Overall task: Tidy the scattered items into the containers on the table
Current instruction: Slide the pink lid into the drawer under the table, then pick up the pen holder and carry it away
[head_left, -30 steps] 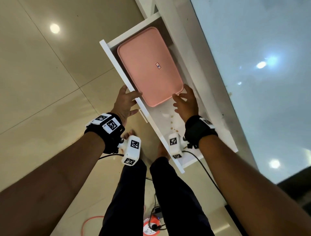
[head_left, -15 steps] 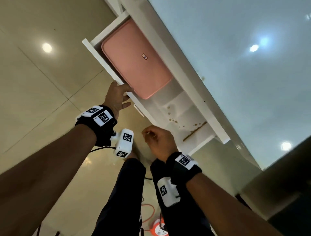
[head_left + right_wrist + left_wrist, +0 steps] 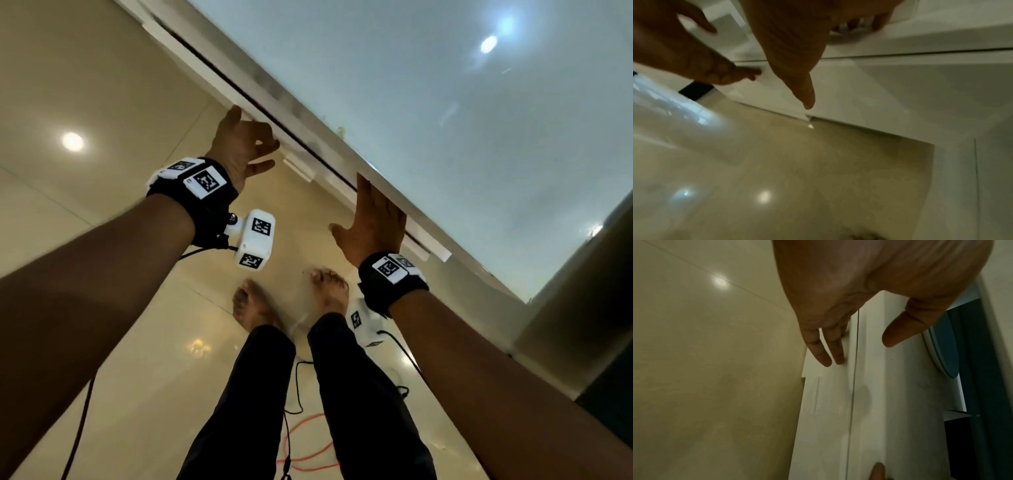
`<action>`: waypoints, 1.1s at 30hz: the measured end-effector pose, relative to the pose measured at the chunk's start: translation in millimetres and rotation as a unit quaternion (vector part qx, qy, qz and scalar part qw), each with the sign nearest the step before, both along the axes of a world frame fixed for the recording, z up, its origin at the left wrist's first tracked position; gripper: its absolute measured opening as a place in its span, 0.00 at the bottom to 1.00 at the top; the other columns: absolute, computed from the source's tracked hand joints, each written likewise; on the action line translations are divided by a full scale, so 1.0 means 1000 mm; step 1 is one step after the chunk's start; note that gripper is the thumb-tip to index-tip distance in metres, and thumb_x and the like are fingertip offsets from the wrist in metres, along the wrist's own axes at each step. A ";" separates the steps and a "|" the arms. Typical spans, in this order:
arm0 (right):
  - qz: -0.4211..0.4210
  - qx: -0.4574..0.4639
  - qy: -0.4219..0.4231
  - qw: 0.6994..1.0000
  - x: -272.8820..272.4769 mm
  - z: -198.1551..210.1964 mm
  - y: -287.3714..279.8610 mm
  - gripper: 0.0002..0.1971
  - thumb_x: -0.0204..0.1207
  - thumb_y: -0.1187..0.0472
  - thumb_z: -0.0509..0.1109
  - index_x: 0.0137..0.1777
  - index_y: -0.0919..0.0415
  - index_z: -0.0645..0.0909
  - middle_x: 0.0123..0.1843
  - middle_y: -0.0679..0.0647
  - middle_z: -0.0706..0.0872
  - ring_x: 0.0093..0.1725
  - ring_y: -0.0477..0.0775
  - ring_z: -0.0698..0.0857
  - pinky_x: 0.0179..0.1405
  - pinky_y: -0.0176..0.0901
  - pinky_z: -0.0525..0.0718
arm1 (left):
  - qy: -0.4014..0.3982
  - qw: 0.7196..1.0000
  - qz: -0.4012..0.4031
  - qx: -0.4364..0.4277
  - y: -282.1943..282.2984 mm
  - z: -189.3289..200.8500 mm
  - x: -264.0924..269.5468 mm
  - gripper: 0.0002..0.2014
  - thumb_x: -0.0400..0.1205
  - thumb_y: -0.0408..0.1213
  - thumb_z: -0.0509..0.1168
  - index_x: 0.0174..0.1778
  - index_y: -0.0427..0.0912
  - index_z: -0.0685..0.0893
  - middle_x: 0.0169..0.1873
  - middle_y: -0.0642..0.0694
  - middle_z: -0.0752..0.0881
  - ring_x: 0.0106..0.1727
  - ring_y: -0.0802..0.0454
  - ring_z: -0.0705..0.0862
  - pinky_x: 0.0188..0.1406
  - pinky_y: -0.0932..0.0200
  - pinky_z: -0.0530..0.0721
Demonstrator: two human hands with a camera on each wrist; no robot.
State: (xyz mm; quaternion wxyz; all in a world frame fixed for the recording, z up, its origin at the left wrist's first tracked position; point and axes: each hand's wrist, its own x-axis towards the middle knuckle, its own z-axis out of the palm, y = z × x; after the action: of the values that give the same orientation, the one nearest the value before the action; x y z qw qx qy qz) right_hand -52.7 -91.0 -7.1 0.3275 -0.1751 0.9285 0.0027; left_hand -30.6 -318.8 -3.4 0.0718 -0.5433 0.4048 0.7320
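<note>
A white drawer front [image 3: 205, 78] sits flush under the edge of the grey glass table top [image 3: 411, 120]. My left hand [image 3: 263, 150] touches that front beside its small handle [image 3: 298, 168]. The left wrist view shows its straight fingers [image 3: 830, 356] lying on the white panel [image 3: 828, 402], thumb apart. Further right, my right hand [image 3: 373, 212] presses flat against the same front, fingers straight and thumb spread. In the right wrist view this hand [image 3: 797, 48] lies on the white panel [image 3: 879, 89]. Neither hand holds anything. No container or loose item is in view.
Glossy beige floor tiles [image 3: 102, 102] lie below, with my bare feet [image 3: 257, 308] close to the furniture. Black and orange cables [image 3: 308, 445] trail on the floor behind my legs. A dark cabinet [image 3: 599, 308] stands at the right.
The drawer holding the pink container has gone from open to closed. My right hand left the container, swung back, then came onto the drawer front; my left hand stayed on the front.
</note>
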 end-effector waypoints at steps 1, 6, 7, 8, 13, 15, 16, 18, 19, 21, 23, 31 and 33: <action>0.014 0.008 0.014 1.000 0.001 -0.005 0.003 0.46 0.75 0.45 0.72 0.86 0.48 0.48 0.85 0.53 0.61 0.83 0.61 0.63 0.77 0.61 0.63 | 0.005 1.000 0.003 0.005 0.001 0.003 -0.008 0.38 0.76 0.25 0.60 0.82 0.52 0.60 0.39 0.52 0.82 0.62 0.42 0.87 0.61 0.43 0.84; 0.031 -0.010 0.127 0.991 0.007 -0.021 0.007 0.39 0.74 0.66 0.68 0.84 0.48 0.60 0.79 0.53 0.74 0.77 0.62 0.73 0.71 0.58 0.72 | 0.011 1.000 -0.016 0.008 -0.001 0.004 -0.019 0.29 0.63 0.25 0.59 0.63 0.45 0.78 0.43 0.48 0.83 0.57 0.42 0.90 0.59 0.43 0.85; 0.033 -0.006 0.128 0.991 0.007 -0.022 0.007 0.39 0.73 0.67 0.67 0.84 0.47 0.61 0.79 0.53 0.74 0.77 0.61 0.73 0.70 0.58 0.72 | 0.015 1.000 -0.018 0.010 0.001 0.002 -0.016 0.31 0.67 0.24 0.58 0.66 0.49 0.77 0.45 0.51 0.83 0.57 0.44 0.90 0.58 0.45 0.85; 0.034 -0.005 0.128 0.991 0.006 -0.023 0.007 0.40 0.73 0.68 0.66 0.84 0.47 0.60 0.79 0.52 0.74 0.77 0.61 0.73 0.70 0.57 0.72 | 0.018 1.000 -0.022 0.010 0.002 0.001 -0.014 0.32 0.70 0.21 0.56 0.68 0.53 0.76 0.49 0.53 0.83 0.58 0.45 0.89 0.58 0.46 0.84; 0.032 0.007 0.075 0.997 0.004 -0.012 0.001 0.36 0.79 0.58 0.64 0.85 0.46 0.54 0.82 0.52 0.69 0.79 0.60 0.70 0.73 0.56 0.69 | 0.020 0.999 -0.020 0.015 0.011 0.006 -0.006 0.37 0.75 0.20 0.57 0.81 0.49 0.64 0.57 0.51 0.83 0.56 0.47 0.90 0.58 0.47 0.85; 0.018 -0.002 0.037 0.999 0.001 -0.003 -0.005 0.36 0.80 0.52 0.64 0.85 0.48 0.53 0.82 0.53 0.69 0.79 0.61 0.70 0.73 0.58 0.70 | 0.016 1.000 -0.009 0.013 0.011 0.015 -0.004 0.35 0.75 0.21 0.58 0.79 0.47 0.67 0.49 0.51 0.85 0.55 0.47 0.90 0.58 0.47 0.85; 0.007 -0.010 0.017 1.000 -0.002 0.001 -0.007 0.36 0.80 0.51 0.65 0.85 0.50 0.54 0.82 0.53 0.69 0.79 0.62 0.70 0.74 0.58 0.71 | 0.014 1.000 -0.010 0.008 0.010 0.020 -0.002 0.33 0.75 0.22 0.58 0.78 0.48 0.69 0.49 0.50 0.86 0.55 0.47 0.90 0.57 0.48 0.85; -0.022 -0.020 -0.034 0.999 -0.009 0.011 -0.015 0.36 0.80 0.49 0.64 0.85 0.50 0.55 0.82 0.53 0.69 0.79 0.62 0.71 0.74 0.57 0.73 | 0.017 1.000 -0.021 -0.014 0.004 0.037 0.004 0.29 0.76 0.24 0.59 0.73 0.49 0.75 0.54 0.48 0.87 0.55 0.48 0.90 0.55 0.50 0.85; -0.035 -0.023 -0.068 0.997 -0.012 0.018 -0.018 0.35 0.80 0.48 0.64 0.85 0.50 0.56 0.83 0.52 0.68 0.79 0.61 0.70 0.76 0.55 0.72 | 0.021 0.999 -0.034 -0.029 0.001 0.045 0.008 0.27 0.76 0.24 0.60 0.71 0.50 0.78 0.56 0.47 0.87 0.55 0.48 0.90 0.53 0.51 0.85; -0.031 -0.048 -0.130 0.990 -0.016 0.039 -0.030 0.29 0.82 0.49 0.65 0.82 0.50 0.65 0.82 0.51 0.69 0.79 0.57 0.71 0.76 0.45 0.69 | 0.029 0.995 -0.071 -0.067 -0.011 0.068 0.016 0.25 0.76 0.24 0.62 0.67 0.48 0.80 0.58 0.44 0.87 0.55 0.48 0.89 0.50 0.52 0.85; -0.002 -0.113 -0.168 0.979 -0.014 0.070 -0.047 0.22 0.82 0.51 0.66 0.76 0.50 0.74 0.77 0.49 0.75 0.74 0.53 0.76 0.70 0.37 0.69 | 0.035 0.988 -0.102 -0.113 -0.027 0.092 0.026 0.23 0.76 0.23 0.66 0.66 0.46 0.82 0.57 0.43 0.87 0.53 0.50 0.86 0.44 0.56 0.83; 0.087 -0.344 -0.013 0.935 -0.034 0.171 -0.106 0.19 0.77 0.52 0.67 0.68 0.51 0.81 0.64 0.51 0.85 0.62 0.55 0.83 0.63 0.53 0.81 | 0.071 0.948 -0.122 -0.286 -0.101 0.162 0.025 0.31 0.72 0.25 0.75 0.70 0.46 0.74 0.56 0.46 0.81 0.56 0.51 0.80 0.44 0.70 0.80; 0.092 -0.284 0.025 0.954 -0.057 0.168 -0.118 0.27 0.76 0.52 0.68 0.76 0.52 0.74 0.77 0.56 0.75 0.75 0.60 0.73 0.72 0.57 0.74 | 0.075 0.935 -0.135 -0.320 -0.118 0.170 0.007 0.38 0.71 0.29 0.79 0.75 0.47 0.69 0.64 0.46 0.78 0.64 0.52 0.77 0.57 0.63 0.79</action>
State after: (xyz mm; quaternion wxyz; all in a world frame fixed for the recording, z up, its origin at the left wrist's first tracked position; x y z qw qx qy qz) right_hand -110.0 -208.9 161.0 0.2387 -0.3455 0.8788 -0.2267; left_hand -23.3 -436.4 166.3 -0.0379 -0.4210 0.6915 0.5859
